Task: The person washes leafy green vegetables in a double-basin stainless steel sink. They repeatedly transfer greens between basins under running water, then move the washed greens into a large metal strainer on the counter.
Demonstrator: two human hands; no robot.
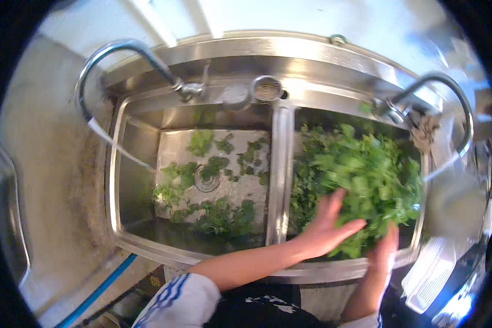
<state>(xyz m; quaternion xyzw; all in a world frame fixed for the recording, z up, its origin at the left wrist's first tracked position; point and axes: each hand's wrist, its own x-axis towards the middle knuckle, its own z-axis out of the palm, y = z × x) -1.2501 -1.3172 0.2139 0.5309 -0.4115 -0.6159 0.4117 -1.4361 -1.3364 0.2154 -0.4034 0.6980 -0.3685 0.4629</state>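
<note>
A large heap of leafy green herbs fills the right basin of a stainless steel double sink. My left hand reaches over the basin's front edge, thumb and fingers spread against the heap's near left side. Close by, my right hand is at the heap's near right side, blurred, its fingers partly hidden among the leaves. Loose sprigs of the same kind of greens lie scattered over the floor of the left basin, some around its round drain.
Gooseneck faucets, one on the left and one on the right, arch over the sink. A metal cup stands on the back ledge. A white plastic basket is right of the sink; a blue hose runs below left.
</note>
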